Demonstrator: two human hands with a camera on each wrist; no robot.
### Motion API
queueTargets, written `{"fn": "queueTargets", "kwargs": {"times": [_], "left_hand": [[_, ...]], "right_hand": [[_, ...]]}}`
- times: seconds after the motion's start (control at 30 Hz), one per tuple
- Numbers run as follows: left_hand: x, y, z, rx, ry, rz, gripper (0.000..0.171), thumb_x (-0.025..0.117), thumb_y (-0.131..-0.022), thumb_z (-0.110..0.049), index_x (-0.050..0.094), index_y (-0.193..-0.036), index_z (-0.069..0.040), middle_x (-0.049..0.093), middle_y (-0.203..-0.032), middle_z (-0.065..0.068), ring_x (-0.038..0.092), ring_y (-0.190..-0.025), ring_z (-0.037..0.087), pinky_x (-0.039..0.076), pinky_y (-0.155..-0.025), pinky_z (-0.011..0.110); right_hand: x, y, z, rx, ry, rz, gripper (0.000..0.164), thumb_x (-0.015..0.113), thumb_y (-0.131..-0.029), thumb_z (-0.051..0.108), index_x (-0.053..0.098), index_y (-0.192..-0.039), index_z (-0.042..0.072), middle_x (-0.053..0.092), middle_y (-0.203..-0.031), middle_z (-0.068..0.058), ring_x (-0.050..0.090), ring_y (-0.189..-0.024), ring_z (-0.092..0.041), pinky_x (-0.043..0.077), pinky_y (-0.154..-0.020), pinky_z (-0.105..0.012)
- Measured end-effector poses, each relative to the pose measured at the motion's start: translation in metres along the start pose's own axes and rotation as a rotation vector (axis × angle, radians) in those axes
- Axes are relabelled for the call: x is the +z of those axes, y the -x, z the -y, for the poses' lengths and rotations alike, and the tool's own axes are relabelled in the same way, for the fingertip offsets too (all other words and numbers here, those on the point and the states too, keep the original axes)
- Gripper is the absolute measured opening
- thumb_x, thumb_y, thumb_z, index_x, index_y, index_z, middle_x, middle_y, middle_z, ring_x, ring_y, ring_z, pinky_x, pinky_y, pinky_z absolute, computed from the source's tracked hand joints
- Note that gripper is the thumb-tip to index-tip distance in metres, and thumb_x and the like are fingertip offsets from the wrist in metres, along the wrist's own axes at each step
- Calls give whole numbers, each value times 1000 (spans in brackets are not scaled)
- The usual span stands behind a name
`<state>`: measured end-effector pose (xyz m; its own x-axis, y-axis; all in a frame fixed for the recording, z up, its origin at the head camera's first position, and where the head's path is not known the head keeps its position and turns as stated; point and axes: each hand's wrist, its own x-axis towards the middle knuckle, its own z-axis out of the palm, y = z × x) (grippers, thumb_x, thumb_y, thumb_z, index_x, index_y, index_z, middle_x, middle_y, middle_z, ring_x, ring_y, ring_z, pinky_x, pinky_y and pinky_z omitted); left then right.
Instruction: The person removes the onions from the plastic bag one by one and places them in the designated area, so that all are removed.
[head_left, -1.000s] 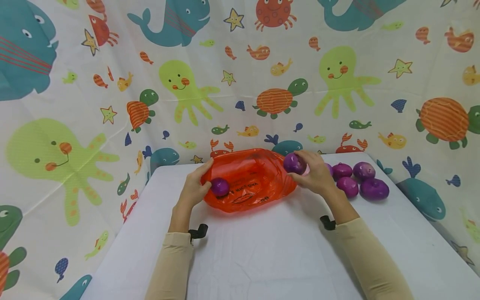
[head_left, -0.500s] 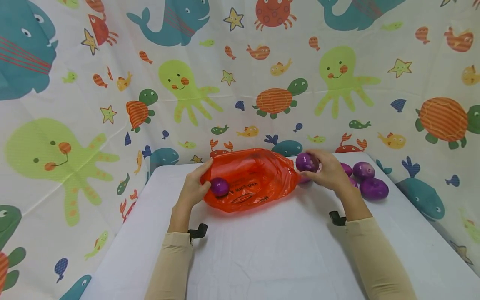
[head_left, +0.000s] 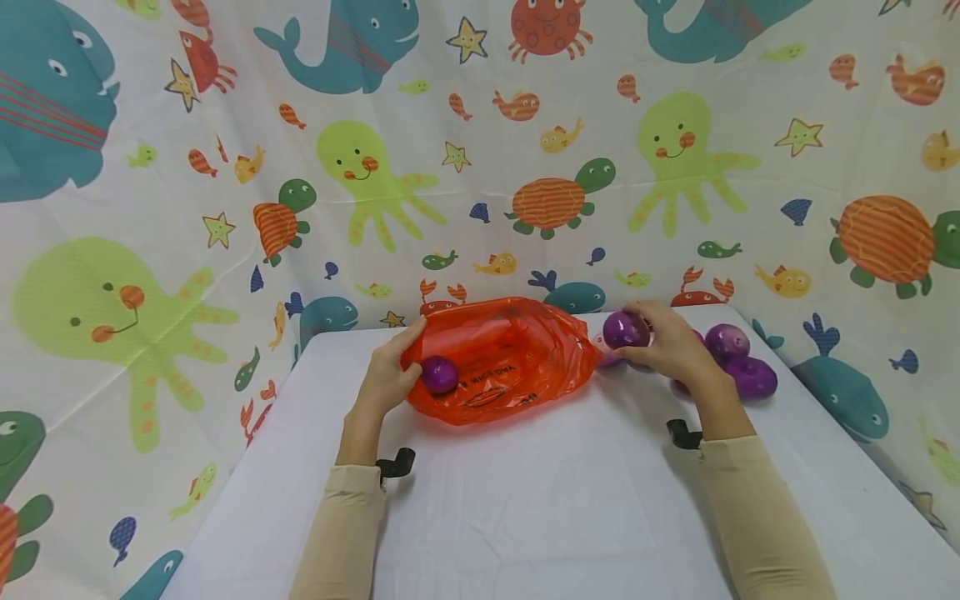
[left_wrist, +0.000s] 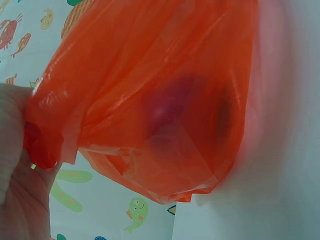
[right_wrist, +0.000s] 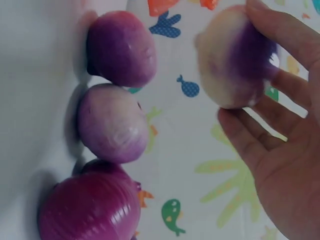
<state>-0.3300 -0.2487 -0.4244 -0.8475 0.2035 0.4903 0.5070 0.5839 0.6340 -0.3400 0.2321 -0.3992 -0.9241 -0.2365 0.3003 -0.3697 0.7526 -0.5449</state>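
My left hand [head_left: 390, 375] grips the left edge of an orange-red plastic bag [head_left: 517, 350] that has dark print on it. Inside the bag, close to the left hand, lies a round purple onion [head_left: 439, 374]; through the film in the left wrist view it is only a dark blur. My right hand [head_left: 671, 343] holds a purple-and-cream onion [right_wrist: 235, 57] between thumb and fingers, raised over the table to the right of the bag. Below it in the head view, a paler onion [head_left: 606, 352] sits against the bag's right end.
Several more purple onions stand at the right on the white table [head_left: 517, 500], among them a large onion [head_left: 752, 379] and another onion [head_left: 727, 342]. My right hand partly hides this group. A sea-animal printed cloth [head_left: 480, 117] hangs behind and at the sides.
My right hand has moved right, away from the bag, with the onion still in its fingers. The paler onion beside the bag has come into sight. The left hand and bag barely moved.
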Motion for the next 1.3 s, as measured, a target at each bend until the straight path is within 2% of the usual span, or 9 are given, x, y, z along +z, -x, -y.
{"fn": "queueTargets", "kwargs": {"times": [0.13, 0.4, 0.5, 0.73, 0.87, 1.07, 1.3], "left_hand": [[0, 0, -1, -6, 0, 1, 84, 67, -87, 18, 46, -158, -22, 51, -159, 7, 49, -146, 36, 50, -108, 54], [1, 0, 1, -3, -3, -3, 80, 66, -87, 18, 47, -158, -15, 51, -160, 6, 48, -148, 34, 49, -111, 53], [0, -1, 1, 2, -10, -1, 79, 66, -86, 19, 47, -157, -11, 50, -160, 7, 46, -149, 34, 47, -113, 54], [1, -2, 1, 7, -24, 1, 82, 67, -85, 19, 46, -157, -13, 50, -160, 8, 46, -149, 35, 46, -113, 54], [1, -2, 2, 12, -20, 0, 81, 67, -85, 20, 46, -157, -11, 50, -160, 9, 46, -149, 36, 47, -112, 55], [1, -2, 1, -1, -15, 1, 83, 66, -86, 19, 46, -158, -16, 50, -160, 7, 46, -149, 33, 46, -113, 53], [0, -1, 0, 6, -12, 4, 81, 66, -85, 20, 47, -157, -13, 50, -160, 9, 46, -149, 35, 46, -113, 54]], "right_hand": [[-4, 2, -5, 36, 36, 61, 84, 89, -81, 37, 51, -150, 7, 52, -149, -23, 51, -131, -44, 45, -110, -68], [-10, 3, -9, 61, 45, 101, 86, 88, -82, 42, 50, -152, 9, 54, -148, -23, 54, -130, -44, 45, -110, -69], [-11, 4, -9, 74, 42, 111, 86, 89, -81, 42, 51, -152, 10, 55, -148, -22, 53, -132, -44, 44, -110, -70], [-11, 5, -12, 117, 56, 173, 78, 89, -82, 35, 56, -149, 13, 61, -142, -18, 54, -130, -41, 45, -109, -69], [-10, 7, -16, 128, 74, 220, 75, 89, -82, 30, 58, -148, 13, 59, -139, -20, 53, -128, -42, 45, -109, -70], [-6, 11, -21, 140, 93, 267, 69, 90, -80, 30, 63, -142, 18, 56, -131, -19, 55, -122, -42, 45, -107, -72], [-4, 14, -25, 164, 115, 304, 71, 91, -79, 29, 64, -142, 13, 52, -138, -26, 55, -122, -45, 43, -106, -75]]}}
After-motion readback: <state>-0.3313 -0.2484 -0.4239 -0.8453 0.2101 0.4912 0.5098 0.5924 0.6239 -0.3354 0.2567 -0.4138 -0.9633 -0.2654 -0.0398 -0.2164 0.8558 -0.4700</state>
